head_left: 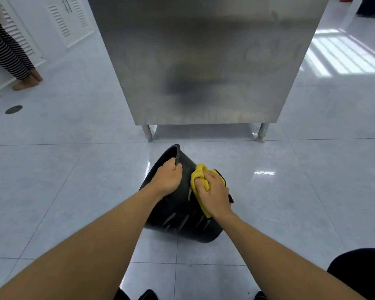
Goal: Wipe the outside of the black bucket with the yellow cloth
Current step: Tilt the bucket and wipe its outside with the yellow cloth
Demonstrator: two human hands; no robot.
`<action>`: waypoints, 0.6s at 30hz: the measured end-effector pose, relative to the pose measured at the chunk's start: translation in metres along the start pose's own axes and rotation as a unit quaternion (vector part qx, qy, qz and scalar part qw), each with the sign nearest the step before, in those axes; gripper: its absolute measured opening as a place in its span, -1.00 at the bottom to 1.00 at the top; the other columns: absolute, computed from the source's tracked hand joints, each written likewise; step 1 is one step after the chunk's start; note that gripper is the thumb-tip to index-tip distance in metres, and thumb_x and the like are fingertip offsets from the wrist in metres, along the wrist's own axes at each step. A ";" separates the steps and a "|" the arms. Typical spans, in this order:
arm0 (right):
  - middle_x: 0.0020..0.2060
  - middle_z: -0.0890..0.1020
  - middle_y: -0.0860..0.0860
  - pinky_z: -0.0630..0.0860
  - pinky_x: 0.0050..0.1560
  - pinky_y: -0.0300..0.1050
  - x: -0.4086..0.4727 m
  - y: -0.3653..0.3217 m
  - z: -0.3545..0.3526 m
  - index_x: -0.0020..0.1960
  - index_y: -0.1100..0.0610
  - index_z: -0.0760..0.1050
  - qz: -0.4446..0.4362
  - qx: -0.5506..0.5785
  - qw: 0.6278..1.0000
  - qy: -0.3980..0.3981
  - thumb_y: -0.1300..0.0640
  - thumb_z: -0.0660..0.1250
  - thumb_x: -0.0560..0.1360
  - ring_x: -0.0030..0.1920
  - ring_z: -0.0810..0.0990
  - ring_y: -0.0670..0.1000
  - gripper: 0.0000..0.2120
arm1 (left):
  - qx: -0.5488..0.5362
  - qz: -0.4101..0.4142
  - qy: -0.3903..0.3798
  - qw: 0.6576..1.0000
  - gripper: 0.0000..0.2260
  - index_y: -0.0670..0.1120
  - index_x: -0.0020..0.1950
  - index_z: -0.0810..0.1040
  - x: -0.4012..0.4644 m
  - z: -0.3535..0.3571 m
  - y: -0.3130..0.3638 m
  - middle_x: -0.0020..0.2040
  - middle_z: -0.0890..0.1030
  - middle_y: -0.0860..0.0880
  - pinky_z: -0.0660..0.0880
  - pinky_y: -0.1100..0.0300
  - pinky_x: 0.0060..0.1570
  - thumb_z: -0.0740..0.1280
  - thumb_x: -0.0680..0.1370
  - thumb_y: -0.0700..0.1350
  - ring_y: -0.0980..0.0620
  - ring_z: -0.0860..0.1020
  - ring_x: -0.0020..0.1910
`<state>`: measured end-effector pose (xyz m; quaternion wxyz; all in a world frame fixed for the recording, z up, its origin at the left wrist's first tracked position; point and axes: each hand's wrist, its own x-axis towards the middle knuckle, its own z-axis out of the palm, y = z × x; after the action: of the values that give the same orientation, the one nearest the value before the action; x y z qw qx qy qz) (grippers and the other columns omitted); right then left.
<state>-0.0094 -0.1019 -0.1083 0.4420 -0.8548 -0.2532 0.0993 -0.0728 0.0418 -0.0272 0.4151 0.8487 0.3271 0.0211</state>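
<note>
The black bucket [182,221] lies tilted on the tiled floor, its mouth turned away from me and to the left, its base toward me. My left hand [167,179] grips the bucket's rim near the top. My right hand [213,194] presses the bunched yellow cloth [198,175] against the bucket's outer wall, on its upper right side. Pale streaks show on the wall below the cloth. Part of the cloth is hidden under my fingers.
A stainless steel cabinet [204,61] on short legs stands just beyond the bucket. A person in striped trousers [7,50] stands at the far left by white louvred doors. A floor drain cover [13,109] lies at left. My dark knee [362,273] shows at bottom right.
</note>
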 end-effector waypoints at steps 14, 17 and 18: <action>0.42 0.40 -0.01 0.31 0.37 0.09 -0.001 -0.008 0.004 0.52 -0.12 0.30 -0.044 -0.058 0.997 -0.008 -0.12 0.05 0.64 0.36 0.40 0.05 -0.54 | -0.004 -0.019 0.027 0.999 -0.75 -0.18 0.01 0.39 0.005 0.004 0.005 -0.13 0.48 -0.09 0.46 -0.02 -0.04 0.03 0.68 -0.04 -0.05 0.46 -0.15; 0.31 0.47 0.06 0.37 0.22 0.05 -0.001 0.025 -0.001 0.44 -0.06 0.39 0.072 -0.058 0.996 -0.007 -0.13 0.01 0.64 0.28 0.48 0.15 -0.56 | -0.033 -0.035 0.022 0.999 -0.81 -0.13 0.10 0.33 0.002 0.003 0.005 -0.15 0.48 -0.10 0.51 -0.02 -0.11 0.03 0.68 -0.04 -0.03 0.47 -0.19; 0.30 0.48 0.07 0.37 0.23 0.09 -0.002 0.035 -0.004 0.42 -0.04 0.41 0.109 -0.061 0.992 -0.012 -0.14 -0.01 0.64 0.27 0.48 0.17 -0.55 | -0.042 -0.034 0.022 0.998 -0.84 -0.11 0.13 0.31 0.001 0.003 0.006 -0.15 0.49 -0.11 0.52 -0.01 -0.15 0.03 0.68 -0.05 -0.02 0.48 -0.20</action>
<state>0.0025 -0.1224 -0.1342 0.3726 -0.9013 -0.1691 0.1421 -0.0681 0.0373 -0.0256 0.4441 0.8179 0.3638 0.0390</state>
